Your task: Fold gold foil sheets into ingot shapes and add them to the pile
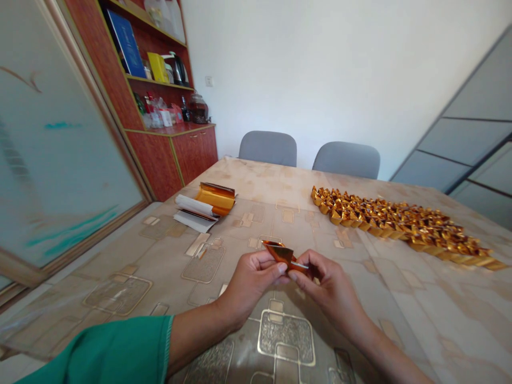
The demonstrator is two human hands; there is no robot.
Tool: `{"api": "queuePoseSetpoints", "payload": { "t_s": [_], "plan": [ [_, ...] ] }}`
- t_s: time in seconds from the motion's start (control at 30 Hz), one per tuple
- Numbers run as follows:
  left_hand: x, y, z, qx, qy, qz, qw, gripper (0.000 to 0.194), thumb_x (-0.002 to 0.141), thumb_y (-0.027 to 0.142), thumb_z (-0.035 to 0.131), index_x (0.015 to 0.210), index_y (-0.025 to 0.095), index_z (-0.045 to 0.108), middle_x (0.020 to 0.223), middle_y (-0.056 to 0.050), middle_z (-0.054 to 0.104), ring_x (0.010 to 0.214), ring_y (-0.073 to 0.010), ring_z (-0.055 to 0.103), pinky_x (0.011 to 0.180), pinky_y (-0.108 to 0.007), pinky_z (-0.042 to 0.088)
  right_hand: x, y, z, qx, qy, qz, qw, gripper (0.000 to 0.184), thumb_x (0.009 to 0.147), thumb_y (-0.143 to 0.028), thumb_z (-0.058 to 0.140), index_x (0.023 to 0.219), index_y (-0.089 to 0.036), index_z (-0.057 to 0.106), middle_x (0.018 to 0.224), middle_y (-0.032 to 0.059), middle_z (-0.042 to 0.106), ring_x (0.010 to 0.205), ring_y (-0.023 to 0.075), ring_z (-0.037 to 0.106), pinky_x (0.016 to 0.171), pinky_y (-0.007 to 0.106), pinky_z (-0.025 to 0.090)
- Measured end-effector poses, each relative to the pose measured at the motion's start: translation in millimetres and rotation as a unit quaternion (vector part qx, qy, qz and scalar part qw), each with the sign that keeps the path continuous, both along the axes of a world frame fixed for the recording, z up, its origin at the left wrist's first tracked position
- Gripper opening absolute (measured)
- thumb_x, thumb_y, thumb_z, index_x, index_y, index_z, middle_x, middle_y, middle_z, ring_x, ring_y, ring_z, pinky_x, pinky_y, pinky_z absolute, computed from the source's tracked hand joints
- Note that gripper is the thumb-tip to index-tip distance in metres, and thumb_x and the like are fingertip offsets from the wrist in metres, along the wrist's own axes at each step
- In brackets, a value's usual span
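A partly folded sheet of gold foil paper (282, 255) is held between my two hands above the table. My left hand (256, 277) pinches its left and lower side, thumb in front. With thumb and fingers, my right hand (326, 277) grips the right end, where a pale edge shows. The paper's upper left part stands up in a flared, pointed shape. Fingers hide its lower part. To the left lies a loose stack of gold foil sheets (218, 200), curled, with white undersides showing. Rows of folded gold foil pieces (392, 221) stand packed together on the right.
A patterned cloth covers the table (248, 176). Behind its far edge are two grey chairs (268, 148) (347, 159). At the left stand a frosted glass door (64, 133) and a red-brown cabinet (156, 162) with bottles and a kettle (180, 70).
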State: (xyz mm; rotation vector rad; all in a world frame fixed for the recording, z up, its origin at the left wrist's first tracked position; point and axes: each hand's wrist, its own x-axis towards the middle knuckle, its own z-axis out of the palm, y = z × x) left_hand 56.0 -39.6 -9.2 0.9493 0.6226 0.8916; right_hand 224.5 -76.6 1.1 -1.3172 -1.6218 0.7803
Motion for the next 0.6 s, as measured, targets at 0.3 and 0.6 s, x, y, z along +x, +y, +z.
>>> {"api": "queuePoseSetpoints", "payload": {
  "t_s": [0.3,0.6],
  "plan": [
    [0.6,1.3,-2.6,-0.012,-0.011,-0.01,1.0,0.023,0.073,0.03,0.082,0.089,0.013,0.077,0.087,-0.008,0.076,0.082,-0.0154,0.069,0.08,-0.025,0.055,3.2,2.4,4.8,0.032,-0.083,0.005,0.996,0.015,0.083,-0.025,0.064,0.069,-0.019,0.063,0.065,0.0003,0.061,0.06,0.0146,0.052,0.056,0.025,0.036],
    [-0.9,2.8,2.6,-0.057,-0.007,0.047,0.997,0.033,0.068,0.035,0.086,0.09,0.013,0.075,0.09,-0.008,0.075,0.082,-0.0176,0.068,0.081,-0.031,0.056,-7.0,-2.3,1.5,-0.019,0.065,-0.014,0.998,0.016,0.082,-0.027,0.067,0.092,-0.023,0.055,0.074,-0.0025,0.057,0.065,0.0145,0.051,0.058,0.026,0.038]
  ]
}}
